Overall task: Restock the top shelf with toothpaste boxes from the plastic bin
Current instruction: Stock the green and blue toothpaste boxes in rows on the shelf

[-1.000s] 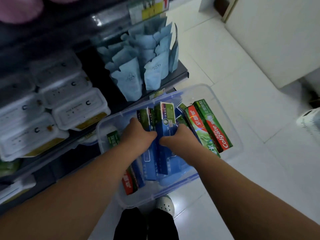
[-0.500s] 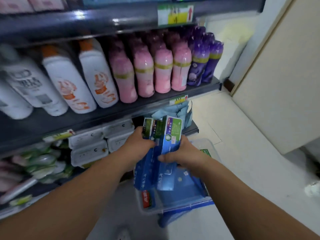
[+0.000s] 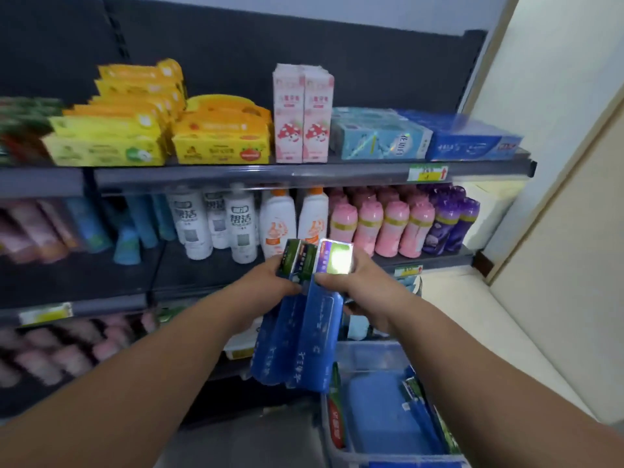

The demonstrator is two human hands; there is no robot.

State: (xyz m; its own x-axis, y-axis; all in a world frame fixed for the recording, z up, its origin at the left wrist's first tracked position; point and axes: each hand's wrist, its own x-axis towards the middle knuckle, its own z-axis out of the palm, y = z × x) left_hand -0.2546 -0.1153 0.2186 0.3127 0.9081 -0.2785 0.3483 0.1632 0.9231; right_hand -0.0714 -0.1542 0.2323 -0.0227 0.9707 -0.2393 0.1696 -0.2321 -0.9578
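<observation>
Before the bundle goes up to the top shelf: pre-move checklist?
1. Left hand grips toothpaste boxes: ok.
2. Right hand grips them too: ok.
3. Boxes out of plastic bin: ok, held above it.
4. Boxes level with top shelf: not ok, they sit lower, by the white bottles.
5. Free slot up there: cannot tell; front row looks full, room only above the blue boxes.

At frame centre, the left hand and right hand grip a bundle of blue toothpaste boxes upright, above the clear plastic bin at lower right. Across the upper frame, the top shelf carries yellow, pink and blue boxes.
</observation>
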